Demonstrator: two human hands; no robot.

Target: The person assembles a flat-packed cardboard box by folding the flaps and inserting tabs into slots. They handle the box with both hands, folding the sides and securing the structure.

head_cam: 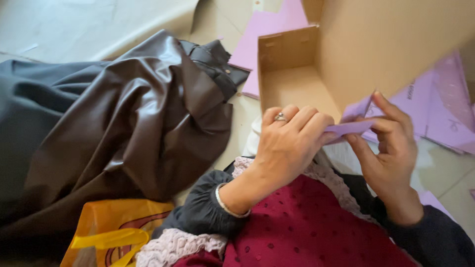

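Landmark: the open brown cardboard box (346, 54), tilting over the person's lap, its inside facing the camera. Just below the box's lower edge, both hands are working a thin lilac folded card flap (349, 128). The left hand (287, 143), wearing a silver ring (280, 117) and a pale bangle (227, 202) at the wrist, is curling its fingers (309, 121) together onto the flap's left end, knuckles touching the box's rim. The right hand (388, 148) is pinching the flap's right end, thumb underneath and forefinger on top, fingers clamped on the card. Right of the box, more flat lilac card sheets (440, 109) are lying on the pale floor (74, 24); another sheet is showing behind the box. Left of the box, a glossy dark brown garment (148, 118) is lying crumpled beside grey cloth (34, 99). Below the box, a maroon dotted fabric with pale lace trim (307, 227) is covering the lap; far lower left, an orange plastic bag with yellow handles (111, 232) is sitting.
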